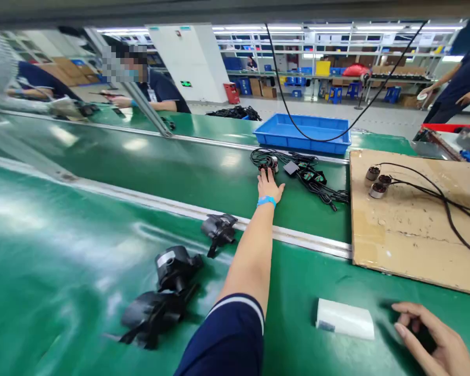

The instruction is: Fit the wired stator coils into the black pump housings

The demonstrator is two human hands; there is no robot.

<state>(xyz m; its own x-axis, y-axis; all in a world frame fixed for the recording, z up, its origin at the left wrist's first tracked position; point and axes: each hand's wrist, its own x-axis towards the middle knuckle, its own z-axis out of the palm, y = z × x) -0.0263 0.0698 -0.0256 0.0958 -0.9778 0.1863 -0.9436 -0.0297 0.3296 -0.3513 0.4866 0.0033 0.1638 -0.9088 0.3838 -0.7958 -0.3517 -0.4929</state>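
1. Left hand (269, 184) is stretched far out over the middle belt strip, fingers spread flat, tips touching a small round motor part (271, 163) at the near end of a tangle of black cables (313, 180). Grip apart, nothing clamped yet.
2. Right hand (434, 337) rests at the near right corner of the surface (62, 271), fingers loosely curled over a small dark item. Can't tell if it's actually pinched or just covered.
3. A white block (345, 318) lies just left of the right hand, not touching it.
4. Risk, my read: the motor part's lead runs into the cable tangle, so pulling it could drag the whole bundle w/ it, incl. the green-marked pieces.
5. Risk: the arm crosses the metal rail (219, 216), and a black housing (218, 230) sits on the rail just beside the forearm. A sweep back could knock it.
6. Two more black housings (168, 292) lie near the left edge of the near strip, close to the sleeve. Same bump risk.
7. Containers: blue tray (303, 133) at the far edge, beyond the tangle. Looks to hold nothing, tho a hanging cable crosses in front of it.
8. Cardboard sheet (411, 230) on the right side carries three round motor parts w/ leads, well apart from both hands.
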